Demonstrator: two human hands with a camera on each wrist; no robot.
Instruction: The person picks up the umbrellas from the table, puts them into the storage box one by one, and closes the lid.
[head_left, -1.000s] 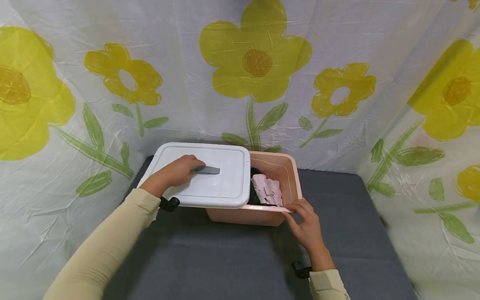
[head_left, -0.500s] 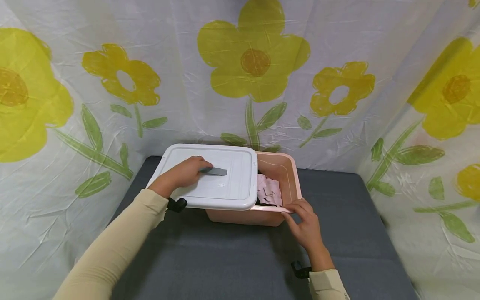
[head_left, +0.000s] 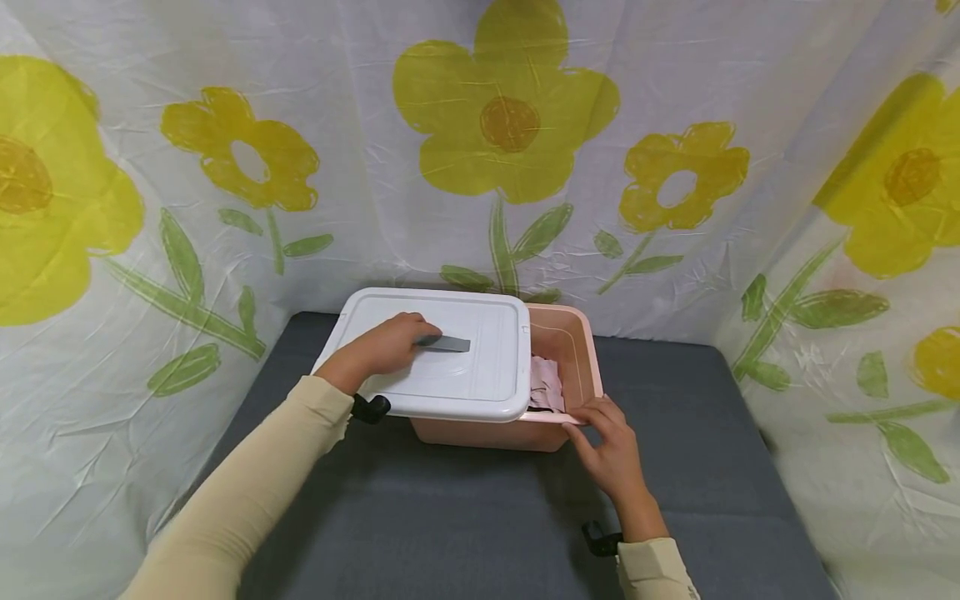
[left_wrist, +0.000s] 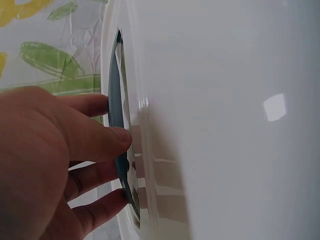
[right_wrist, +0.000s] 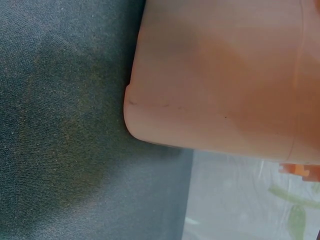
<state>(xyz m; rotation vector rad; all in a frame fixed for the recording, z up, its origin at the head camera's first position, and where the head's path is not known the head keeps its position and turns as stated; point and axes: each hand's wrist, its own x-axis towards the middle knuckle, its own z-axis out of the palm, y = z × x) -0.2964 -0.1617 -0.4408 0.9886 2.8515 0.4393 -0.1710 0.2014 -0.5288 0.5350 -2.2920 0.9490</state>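
Note:
A white lid [head_left: 480,379] covers most of a pink storage bin [head_left: 487,434], its left part jutting past the bin. My left hand [head_left: 390,343] grips the grey handle [head_left: 453,344] on top of the lid; in the left wrist view thumb and fingers [left_wrist: 97,212] pinch that handle from both sides. At the bin's front right corner, my right hand [head_left: 611,450] holds the rim between thumb and fingers. Folded pink cloth [head_left: 546,385] shows inside through the uncovered right end; the lid hides the rest. The right wrist view shows the bin's outer wall [right_wrist: 215,75] and little of the hand.
The bin stands near the back of a dark grey cloth-covered surface [head_left: 465,517]. Behind and at both sides hangs a white curtain [head_left: 360,167] with yellow flowers. Black straps with small mounts [head_left: 372,408] sit on both wrists.
My left hand has slid the lid to the right over the bin, covering more of the opening and the cloth. The right hand has stayed on the rim.

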